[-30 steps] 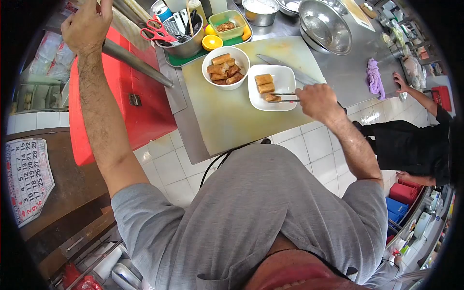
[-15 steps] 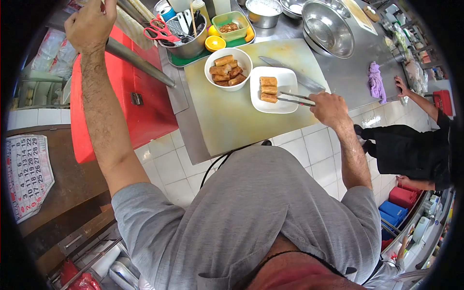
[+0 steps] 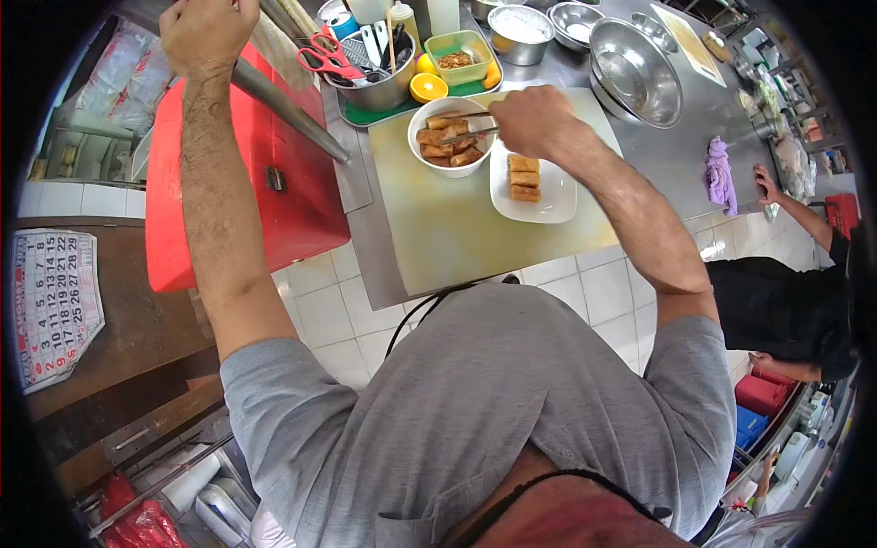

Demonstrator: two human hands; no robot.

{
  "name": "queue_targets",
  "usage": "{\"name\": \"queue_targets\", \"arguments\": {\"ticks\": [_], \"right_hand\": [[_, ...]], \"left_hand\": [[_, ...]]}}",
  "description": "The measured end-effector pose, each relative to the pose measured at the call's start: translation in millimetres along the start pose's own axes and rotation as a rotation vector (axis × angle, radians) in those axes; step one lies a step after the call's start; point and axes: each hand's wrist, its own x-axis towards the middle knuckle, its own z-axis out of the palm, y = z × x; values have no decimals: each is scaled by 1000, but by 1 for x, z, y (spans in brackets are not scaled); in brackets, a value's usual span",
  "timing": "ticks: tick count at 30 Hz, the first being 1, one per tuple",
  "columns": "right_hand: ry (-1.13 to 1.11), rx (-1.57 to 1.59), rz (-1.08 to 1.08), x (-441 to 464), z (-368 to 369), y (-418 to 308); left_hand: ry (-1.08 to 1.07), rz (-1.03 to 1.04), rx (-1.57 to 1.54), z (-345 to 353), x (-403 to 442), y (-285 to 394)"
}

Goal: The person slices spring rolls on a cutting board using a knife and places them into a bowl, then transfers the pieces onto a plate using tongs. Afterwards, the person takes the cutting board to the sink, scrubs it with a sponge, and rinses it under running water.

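Note:
My right hand (image 3: 534, 121) is closed around metal tongs (image 3: 471, 136), whose tips reach over a round white bowl (image 3: 451, 173) of browned fried rolls (image 3: 434, 137). The tips are at the rolls; whether they grip one I cannot tell. Right of the bowl, a squarish white plate (image 3: 554, 208) holds a short row of fried rolls (image 3: 524, 178). Both dishes rest on a worn cutting board (image 3: 420, 247). My raised left hand (image 3: 210, 36) is at the upper left beside a metal pole (image 3: 288, 111), fingers curled and partly cut off by the frame.
Behind the bowl are a utensil pot (image 3: 382, 94) with red scissors (image 3: 327, 57), a halved orange (image 3: 427, 88) and a green container (image 3: 457, 58). Metal bowls (image 3: 637, 73) and a purple cloth (image 3: 721, 173) lie rightward. A red cooler (image 3: 228, 196) stands left; a person in black (image 3: 776, 306) stands right.
My right hand has moved left with the tongs, from the plate to the bowl. The rolls on the plate remain in their row. My left hand stays raised; the whole view has shifted slightly.

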Motion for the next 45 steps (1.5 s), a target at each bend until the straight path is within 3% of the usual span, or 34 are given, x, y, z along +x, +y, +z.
{"name": "queue_targets", "arguments": {"ticks": [3,9,15,17,19,36,42,45], "right_hand": [[-117,43,-62,15,-7,-18],[-29,36,-57,20,4,-1],[92,92,119,-72,15,68],[80,73,124,-100,34,86],[18,35,154,-114,50,98],[-8,-124,151,-100,84,70],[73,-131,180,-106,75,73],[117,-163,171,-100,83,67]], "left_hand": [[4,4,-21,1,-1,0],[38,30,-56,2,-1,-2],[51,40,-17,6,-1,-5],[-12,28,208,25,-12,-28],[1,45,205,26,-13,-30],[-101,-3,197,18,-9,-23],[-65,57,232,21,-12,-26],[-118,-25,198,20,-11,-24]]}}
